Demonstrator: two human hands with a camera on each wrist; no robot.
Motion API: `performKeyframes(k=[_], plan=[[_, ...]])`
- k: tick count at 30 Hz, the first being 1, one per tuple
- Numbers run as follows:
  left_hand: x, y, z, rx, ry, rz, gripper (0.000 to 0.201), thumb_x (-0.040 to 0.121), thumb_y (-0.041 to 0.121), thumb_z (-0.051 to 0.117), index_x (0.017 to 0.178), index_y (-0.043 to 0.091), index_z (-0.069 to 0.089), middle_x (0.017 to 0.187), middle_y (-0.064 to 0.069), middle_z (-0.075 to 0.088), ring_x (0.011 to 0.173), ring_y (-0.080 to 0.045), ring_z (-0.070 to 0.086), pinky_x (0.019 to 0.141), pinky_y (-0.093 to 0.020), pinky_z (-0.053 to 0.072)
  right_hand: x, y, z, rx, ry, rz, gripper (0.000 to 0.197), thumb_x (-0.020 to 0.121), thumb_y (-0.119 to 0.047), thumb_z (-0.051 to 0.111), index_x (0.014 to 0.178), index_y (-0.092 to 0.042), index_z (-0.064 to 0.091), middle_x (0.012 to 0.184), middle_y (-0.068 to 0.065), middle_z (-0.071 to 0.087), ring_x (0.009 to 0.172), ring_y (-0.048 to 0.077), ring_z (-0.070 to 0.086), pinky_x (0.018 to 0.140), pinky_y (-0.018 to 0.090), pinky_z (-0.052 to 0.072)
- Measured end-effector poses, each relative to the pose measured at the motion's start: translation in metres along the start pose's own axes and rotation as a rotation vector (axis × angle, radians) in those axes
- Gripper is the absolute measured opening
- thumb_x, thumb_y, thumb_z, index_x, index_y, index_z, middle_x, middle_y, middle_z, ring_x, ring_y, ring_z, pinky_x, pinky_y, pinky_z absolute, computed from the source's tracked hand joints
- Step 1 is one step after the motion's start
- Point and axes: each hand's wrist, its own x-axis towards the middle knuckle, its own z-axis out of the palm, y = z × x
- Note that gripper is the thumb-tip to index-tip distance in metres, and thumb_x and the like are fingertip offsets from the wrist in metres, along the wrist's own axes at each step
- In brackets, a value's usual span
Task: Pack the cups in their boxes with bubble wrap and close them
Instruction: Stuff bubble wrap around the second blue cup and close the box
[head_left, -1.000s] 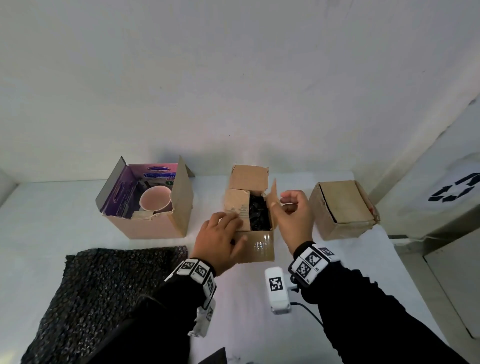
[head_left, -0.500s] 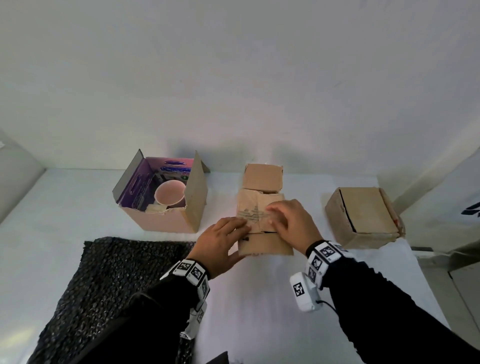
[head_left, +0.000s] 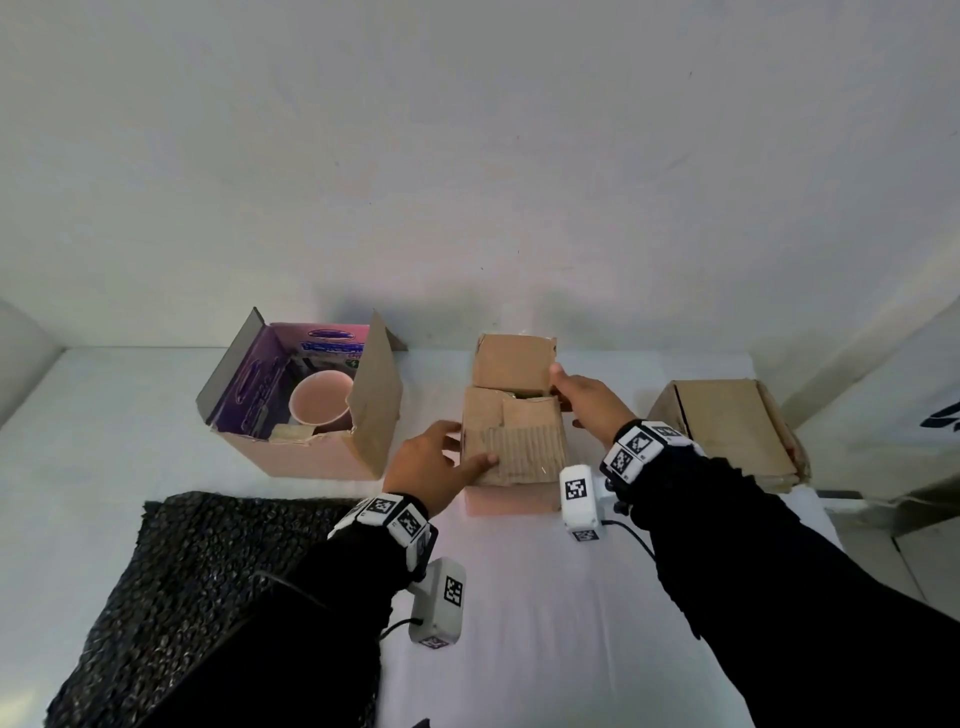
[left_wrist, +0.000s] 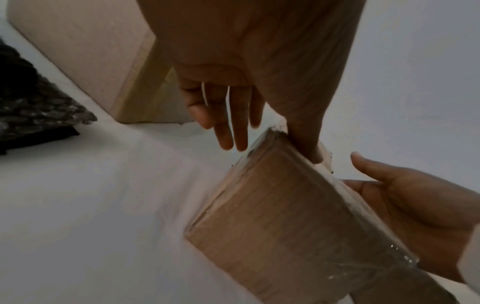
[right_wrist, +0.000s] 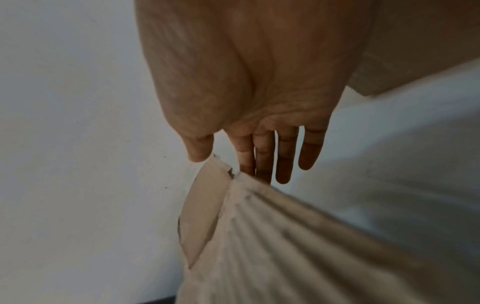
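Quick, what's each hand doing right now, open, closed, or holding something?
Left hand: open, thumb pressing down the folded flaps of the middle box.
Right hand: open, straight fingers touching the box's raised back flap.

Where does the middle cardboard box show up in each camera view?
Head: middle box centre, between both hands.
Left wrist: lower right, under the left hand.
Right wrist: bottom, its flaps below the right hand.
Shared landmark: white table.
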Motion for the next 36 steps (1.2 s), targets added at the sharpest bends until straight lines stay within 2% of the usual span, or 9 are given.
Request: performKeyframes(k=[3,5,7,11,17,23,29,34,36], plan=[[0.0,0.002,-0.003,0.083,-0.03,0.016,0.065,0.07,0.067,0.069,0.12,0.026,0.058,0.105,0.012,0.069,0.089,-0.008,0.064,0.08,-0.029,0.051,0.014,-0.016,0.005,0.153,0.057,0.01,0.059,0.093,-0.059,0.047,0.107,-0.004,0.065,0.11,0.012,0.067,0.104,0.028,0.062,0.097,0.044,0.048],[0.0,0.003,-0.004,0.092,-0.035,0.006,0.066,0.07,0.069,0.068,0.121,0.027,0.057,0.105,0.013,0.069,0.091,-0.009,0.064,0.079,-0.027,0.049,0.02,-0.029,0.006,0.293,0.106,-0.026,0.049,0.088,-0.053,0.06,0.102,-0.007,0.068,0.1,0.006,0.07,0.094,0.022,0.064,0.083,0.037,0.053],[-0.001,0.004,-0.006,0.07,-0.034,-0.017,0.067,0.069,0.071,0.067,0.119,0.028,0.058,0.101,0.013,0.07,0.082,-0.008,0.067,0.077,-0.027,0.052,0.02,-0.043,0.004,0.306,0.113,-0.12,0.038,0.086,-0.042,0.068,0.097,-0.005,0.071,0.093,0.003,0.072,0.086,0.016,0.064,0.075,0.029,0.05],[-0.005,0.006,-0.005,-0.125,-0.075,-0.094,0.06,0.07,0.062,0.074,0.116,0.028,0.056,0.099,0.008,0.068,0.052,-0.012,0.068,0.065,-0.032,0.058,0.007,-0.06,0.001,0.282,0.054,-0.316,0.016,0.084,-0.019,0.074,0.095,-0.007,0.073,0.089,0.006,0.075,0.083,0.012,0.069,0.082,0.022,0.051],[-0.01,0.009,0.003,-0.426,-0.068,-0.191,0.055,0.077,0.041,0.078,0.122,0.017,0.057,0.098,-0.002,0.067,0.056,-0.026,0.07,0.058,-0.037,0.06,-0.03,-0.041,0.01,0.036,0.198,-0.521,0.008,0.083,-0.022,0.075,0.089,-0.018,0.074,0.085,-0.006,0.074,0.081,0.009,0.069,0.082,0.027,0.055],[-0.009,0.006,0.009,-0.5,-0.043,-0.206,0.052,0.082,0.041,0.073,0.123,0.014,0.058,0.097,-0.006,0.067,0.055,-0.029,0.069,0.06,-0.04,0.06,-0.07,0.012,0.047,-0.37,0.245,-0.661,0.011,0.089,-0.034,0.065,0.093,-0.029,0.074,0.089,-0.015,0.072,0.076,0.0,0.059,0.079,0.027,0.051],[-0.014,0.005,0.012,-0.359,-0.04,-0.095,0.042,0.09,0.043,0.06,0.124,0.016,0.058,0.099,-0.002,0.067,0.052,-0.024,0.068,0.064,-0.043,0.06,-0.09,0.069,0.072,-0.721,0.297,-0.818,0.033,0.092,-0.028,0.054,0.123,-0.018,0.064,0.129,-0.002,0.063,0.122,0.014,0.055,0.108,0.036,0.039],[-0.02,0.003,0.005,-0.268,-0.114,0.033,0.031,0.092,0.025,0.054,0.122,0.019,0.06,0.107,0.001,0.067,0.057,-0.019,0.069,0.073,-0.041,0.058,-0.096,0.058,0.067,-0.74,0.356,-0.861,0.03,0.081,-0.018,0.066,0.111,-0.017,0.064,0.122,-0.001,0.062,0.114,0.023,0.054,0.09,0.041,0.047],[-0.022,0.0,0.003,-0.268,-0.163,0.074,0.031,0.091,0.023,0.052,0.121,0.021,0.06,0.11,0.002,0.067,0.062,-0.017,0.07,0.077,-0.041,0.057,-0.09,0.045,0.067,-0.808,0.316,-0.771,0.046,0.08,-0.021,0.065,0.125,-0.017,0.056,0.136,0.002,0.052,0.128,0.025,0.044,0.1,0.039,0.043]])
